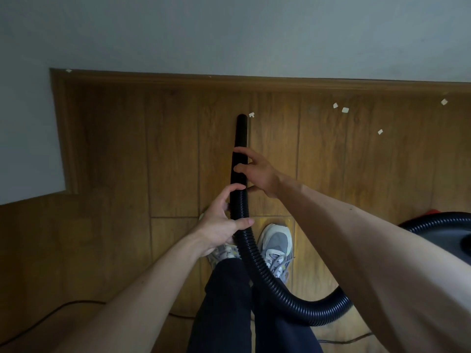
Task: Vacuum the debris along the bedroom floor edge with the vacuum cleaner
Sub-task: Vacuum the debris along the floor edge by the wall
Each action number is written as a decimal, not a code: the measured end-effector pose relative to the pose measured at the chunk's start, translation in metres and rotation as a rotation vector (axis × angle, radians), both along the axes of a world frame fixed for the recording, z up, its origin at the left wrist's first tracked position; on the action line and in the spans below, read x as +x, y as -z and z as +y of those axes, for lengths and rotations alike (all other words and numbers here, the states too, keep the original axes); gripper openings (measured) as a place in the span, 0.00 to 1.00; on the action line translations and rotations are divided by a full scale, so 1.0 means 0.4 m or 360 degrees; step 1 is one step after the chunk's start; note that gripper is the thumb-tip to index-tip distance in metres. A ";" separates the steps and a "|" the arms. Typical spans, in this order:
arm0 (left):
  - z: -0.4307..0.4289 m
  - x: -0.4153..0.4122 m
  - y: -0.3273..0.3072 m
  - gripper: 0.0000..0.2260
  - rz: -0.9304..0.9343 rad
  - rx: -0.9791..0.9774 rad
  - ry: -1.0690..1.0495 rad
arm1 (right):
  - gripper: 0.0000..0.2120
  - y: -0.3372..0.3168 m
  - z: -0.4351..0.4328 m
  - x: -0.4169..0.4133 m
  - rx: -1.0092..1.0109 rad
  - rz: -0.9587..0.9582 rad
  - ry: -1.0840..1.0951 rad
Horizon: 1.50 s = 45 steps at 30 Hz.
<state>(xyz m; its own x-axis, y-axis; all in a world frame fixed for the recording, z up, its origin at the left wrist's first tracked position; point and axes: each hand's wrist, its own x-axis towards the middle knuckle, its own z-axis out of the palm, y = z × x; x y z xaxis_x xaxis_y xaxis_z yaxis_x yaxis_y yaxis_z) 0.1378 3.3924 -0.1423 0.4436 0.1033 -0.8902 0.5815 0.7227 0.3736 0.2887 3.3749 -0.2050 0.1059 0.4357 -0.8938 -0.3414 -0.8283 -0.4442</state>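
The left hand [221, 222] wraps thumb and fingers round the ribbed hose [254, 253] just behind the rigid nozzle [241, 133], probably to carry its weight. The nozzle points at the far skirting board [178, 80], its mouth just beside one white scrap [251, 114]. The right hand [258, 171] hooks loosely curled fingers over the nozzle farther along, apparently to steer it. More scraps [345, 110] lie to the right along the edge. The vacuum body [456, 235] sits near right.

A home room: wood-plank floor [173, 154], wooden skirting board [254, 81] and plain painted wall [229, 34].
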 end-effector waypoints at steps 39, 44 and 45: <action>-0.114 0.161 -0.007 0.37 -0.0150 -0.0100 0.0381 | 0.28 -0.002 -0.216 0.197 0.0041 0.0055 0.0202; -0.138 0.211 0.002 0.38 -0.0178 -0.0029 0.0557 | 0.28 0.002 -0.263 0.264 0.0047 0.0046 0.0278; -0.141 0.220 0.003 0.38 -0.0187 -0.0012 0.0594 | 0.28 0.003 -0.270 0.276 0.0046 0.0056 0.0287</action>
